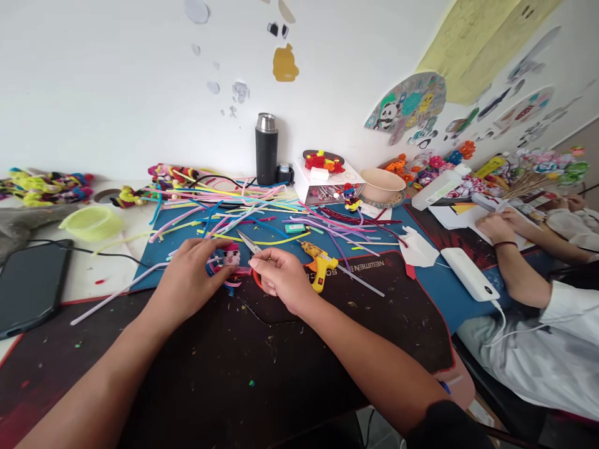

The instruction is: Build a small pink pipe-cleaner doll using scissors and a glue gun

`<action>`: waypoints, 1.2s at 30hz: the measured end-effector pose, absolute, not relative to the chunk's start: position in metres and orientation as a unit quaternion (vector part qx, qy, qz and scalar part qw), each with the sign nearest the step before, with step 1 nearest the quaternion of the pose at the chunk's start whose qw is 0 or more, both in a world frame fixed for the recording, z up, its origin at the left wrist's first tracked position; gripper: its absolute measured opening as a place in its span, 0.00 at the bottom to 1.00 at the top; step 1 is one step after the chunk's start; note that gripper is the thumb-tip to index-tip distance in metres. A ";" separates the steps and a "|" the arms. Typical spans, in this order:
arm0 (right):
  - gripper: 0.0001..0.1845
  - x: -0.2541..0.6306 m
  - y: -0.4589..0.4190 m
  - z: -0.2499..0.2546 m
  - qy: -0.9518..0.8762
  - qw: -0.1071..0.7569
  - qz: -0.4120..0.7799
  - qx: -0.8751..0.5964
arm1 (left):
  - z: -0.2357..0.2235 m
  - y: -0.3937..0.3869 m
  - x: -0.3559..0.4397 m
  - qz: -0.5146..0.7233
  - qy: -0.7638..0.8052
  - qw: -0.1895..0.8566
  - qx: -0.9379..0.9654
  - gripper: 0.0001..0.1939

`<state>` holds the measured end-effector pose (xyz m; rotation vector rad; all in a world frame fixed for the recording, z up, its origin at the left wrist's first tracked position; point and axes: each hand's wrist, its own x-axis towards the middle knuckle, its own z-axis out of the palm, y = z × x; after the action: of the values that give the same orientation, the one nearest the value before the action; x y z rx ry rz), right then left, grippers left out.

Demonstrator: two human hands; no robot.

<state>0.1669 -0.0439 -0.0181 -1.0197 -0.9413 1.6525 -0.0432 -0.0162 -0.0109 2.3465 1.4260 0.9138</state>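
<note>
My left hand (pixel 189 274) is closed around a small fuzzy pipe-cleaner figure (pixel 231 255), its pink top and whitish face turned up between thumb and fingers. Close to its right, my right hand (pixel 283 280) has thumb and index finger pinched together; whatever is between them is too small to make out. Scissors (pixel 248 241) show a metal blade and a bit of orange handle behind the right hand, which hides the rest. Just beyond that hand lies a yellow glue gun (pixel 321 262) with a clear glue stick (pixel 362 282) sticking out its back.
Loose pipe cleaners (pixel 234 209) spread over the blue mat. Behind them stand a black thermos (pixel 266 149), a white box (pixel 322 187) and a beige bowl (pixel 382 185). A phone (pixel 32 287) lies at left. At right, a co-worker's hands (pixel 500 224) are near a white power bank (pixel 470 274).
</note>
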 end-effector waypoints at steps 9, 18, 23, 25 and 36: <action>0.19 0.166 -0.047 -0.016 -0.377 0.471 0.684 -0.411 | -0.038 -0.006 -0.047 0.280 0.519 0.083 0.803 0.20; 0.19 0.162 -0.050 -0.021 -0.373 0.482 0.682 -0.405 | -0.046 0.002 -0.044 0.244 0.551 0.073 0.795 0.27; 0.20 0.160 -0.053 -0.019 -0.364 0.482 0.689 -0.401 | -0.027 -0.007 -0.047 0.329 0.542 0.135 0.761 0.27; 0.20 0.160 -0.054 -0.017 -0.359 0.478 0.694 -0.401 | -0.011 -0.014 -0.044 0.354 0.541 0.237 0.726 0.23; 0.22 0.155 -0.057 -0.009 -0.349 0.474 0.715 -0.377 | 0.016 -0.033 -0.025 0.387 0.483 0.586 0.523 0.30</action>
<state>0.1555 -0.0569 -0.0087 -0.9223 -0.8542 1.7504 -0.0247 -0.0328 0.0163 1.2187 1.1262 0.9033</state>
